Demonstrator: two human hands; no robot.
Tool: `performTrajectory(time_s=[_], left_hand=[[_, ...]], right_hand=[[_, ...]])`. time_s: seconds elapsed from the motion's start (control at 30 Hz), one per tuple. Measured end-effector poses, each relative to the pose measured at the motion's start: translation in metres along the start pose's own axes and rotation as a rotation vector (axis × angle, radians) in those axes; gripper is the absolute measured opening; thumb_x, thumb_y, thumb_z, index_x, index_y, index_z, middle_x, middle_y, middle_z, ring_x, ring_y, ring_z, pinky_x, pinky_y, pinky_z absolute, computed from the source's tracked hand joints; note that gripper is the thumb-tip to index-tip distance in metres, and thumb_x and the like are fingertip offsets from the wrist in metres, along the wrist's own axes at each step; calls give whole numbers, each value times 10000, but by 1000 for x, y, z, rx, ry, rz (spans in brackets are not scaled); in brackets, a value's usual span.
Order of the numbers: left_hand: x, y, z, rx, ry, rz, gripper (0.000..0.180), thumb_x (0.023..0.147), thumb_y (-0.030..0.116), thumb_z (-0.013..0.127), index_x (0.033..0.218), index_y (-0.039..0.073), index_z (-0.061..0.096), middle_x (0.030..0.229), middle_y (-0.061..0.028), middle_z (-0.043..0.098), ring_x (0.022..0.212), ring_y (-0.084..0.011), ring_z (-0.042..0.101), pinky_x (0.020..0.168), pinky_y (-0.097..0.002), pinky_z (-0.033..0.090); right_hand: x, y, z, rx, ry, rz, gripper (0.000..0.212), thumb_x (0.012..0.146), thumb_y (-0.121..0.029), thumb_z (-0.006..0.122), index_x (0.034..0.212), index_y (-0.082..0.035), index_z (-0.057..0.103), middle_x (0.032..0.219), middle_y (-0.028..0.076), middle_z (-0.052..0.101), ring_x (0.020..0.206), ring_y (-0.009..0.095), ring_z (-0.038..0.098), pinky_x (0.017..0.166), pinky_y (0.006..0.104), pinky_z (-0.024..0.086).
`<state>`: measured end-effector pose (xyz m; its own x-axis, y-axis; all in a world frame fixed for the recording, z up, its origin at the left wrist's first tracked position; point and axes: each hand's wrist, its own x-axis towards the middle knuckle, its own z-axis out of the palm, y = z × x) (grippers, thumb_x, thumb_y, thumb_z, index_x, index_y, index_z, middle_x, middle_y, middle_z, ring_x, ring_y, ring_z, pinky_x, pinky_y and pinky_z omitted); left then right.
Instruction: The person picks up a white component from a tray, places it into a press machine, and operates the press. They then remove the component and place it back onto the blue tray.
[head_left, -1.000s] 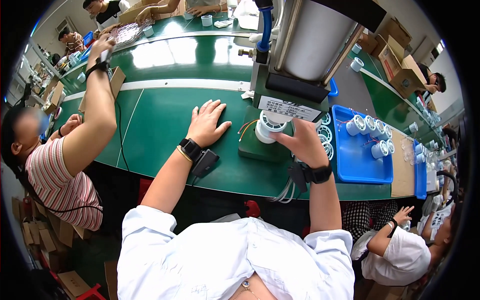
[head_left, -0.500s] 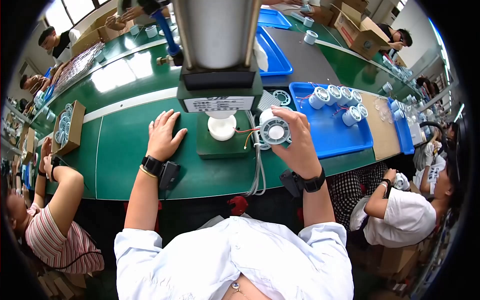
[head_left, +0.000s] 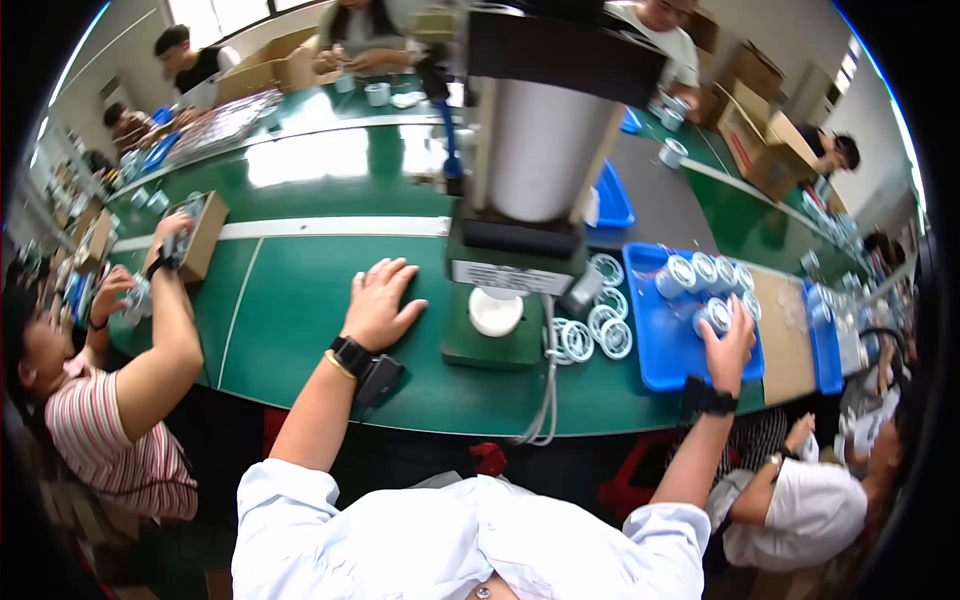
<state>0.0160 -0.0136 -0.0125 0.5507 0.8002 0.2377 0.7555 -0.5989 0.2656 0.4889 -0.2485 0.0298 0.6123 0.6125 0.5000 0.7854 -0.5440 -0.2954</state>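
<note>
My left hand (head_left: 380,310) rests flat on the green tabletop, fingers spread, left of the bench press. Over the blue tray (head_left: 650,372), my right hand (head_left: 729,345) has its thumb and fingers around a pale blue cylindrical part (head_left: 712,318) with a ringed round end. Several similar cylindrical parts (head_left: 678,275) stand in a row behind it, some with red wires. A white round cup (head_left: 496,313) sits on the green base (head_left: 462,345) of the press (head_left: 540,150). Pale ring-shaped pieces (head_left: 615,338) lie between the press and the tray.
Grey cables (head_left: 549,400) hang over the table's front edge beside the press. A second blue tray (head_left: 612,200) lies behind. Brown cardboard (head_left: 785,350) is right of the tray. At left, a person's arm (head_left: 165,320) reaches to a carton (head_left: 206,238); another person sits at right.
My right hand has moved right, from beside the press, where it held a wired cylindrical part, to the blue tray. My left hand stays flat on the table. The whole view has shifted.
</note>
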Motion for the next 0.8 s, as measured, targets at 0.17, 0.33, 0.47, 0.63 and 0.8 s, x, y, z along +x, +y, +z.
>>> performTrajectory(time_s=[0.17,0.33,0.47,0.63,0.8], left_hand=[[3,8,-9,18,-47,-98,590,874,447,560,1365,139,453,1442,-116,394,1367,-311,304,1093,-575,207],[11,10,-6,18,-94,-94,602,887,460,540,1395,161,417,1472,-122,346,1378,-321,287,1094,-611,167],[8,8,-9,-29,-110,-63,604,888,461,546,1396,161,417,1476,-121,344,1392,-321,267,1098,-609,173],[6,1,-10,-62,-119,-38,602,880,446,558,1386,146,432,1471,-121,357,1397,-319,256,1105,-603,181],[4,-2,-13,-88,-141,-13,605,882,441,569,1388,142,427,1477,-123,348,1404,-318,243,1109,-599,176]], right_hand=[[-31,-80,6,1087,-265,74,399,898,-181,587,1260,-27,519,1220,114,534,1109,202,487,987,319,371],[-41,-120,27,929,-444,-5,222,920,-144,555,1097,-12,587,1039,38,579,956,130,513,884,271,408],[-38,-120,31,930,-457,28,161,926,-121,541,1015,-1,600,942,15,579,855,95,509,807,242,420],[-40,-112,38,1059,-442,73,134,934,-98,515,966,4,596,920,20,593,843,89,510,813,220,404],[-39,-112,41,1075,-416,32,129,935,-98,512,954,2,591,916,19,592,838,84,507,801,216,401]])
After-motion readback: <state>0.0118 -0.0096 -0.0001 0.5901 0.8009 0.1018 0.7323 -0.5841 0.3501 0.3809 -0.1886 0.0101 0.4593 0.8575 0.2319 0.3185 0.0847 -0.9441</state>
